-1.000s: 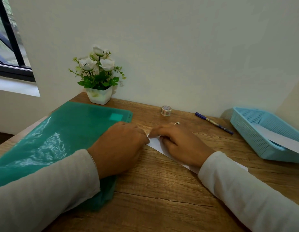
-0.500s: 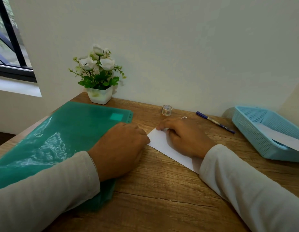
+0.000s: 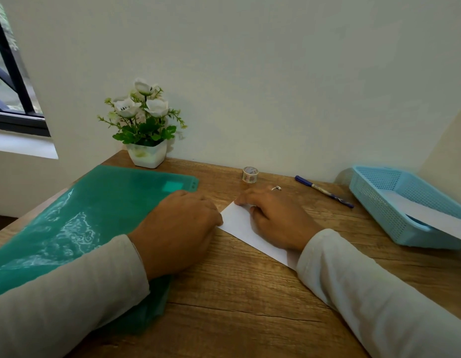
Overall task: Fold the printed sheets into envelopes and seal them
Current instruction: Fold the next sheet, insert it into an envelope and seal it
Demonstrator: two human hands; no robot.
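Observation:
A folded white sheet (image 3: 238, 223) lies slantwise on the wooden desk (image 3: 250, 293), mostly under my hands. My left hand (image 3: 180, 228) rests knuckles up at the sheet's left corner, its fingertips hidden. My right hand (image 3: 276, 218) lies on top of the sheet, fingertips pressing along its far edge, a ring on one finger. My right sleeve covers the sheet's near end. A small roll of patterned tape (image 3: 250, 174) stands near the wall.
A green plastic folder (image 3: 90, 215) covers the desk's left side under my left forearm. A white potted flower (image 3: 144, 133) stands at the back left. A blue pen (image 3: 323, 191) and a blue mesh basket (image 3: 374, 200) holding a white sheet (image 3: 431, 215) are at the right.
My right hand has slid away from my left hand toward the far right along the sheet, uncovering more of the white paper. The left hand has stayed in place.

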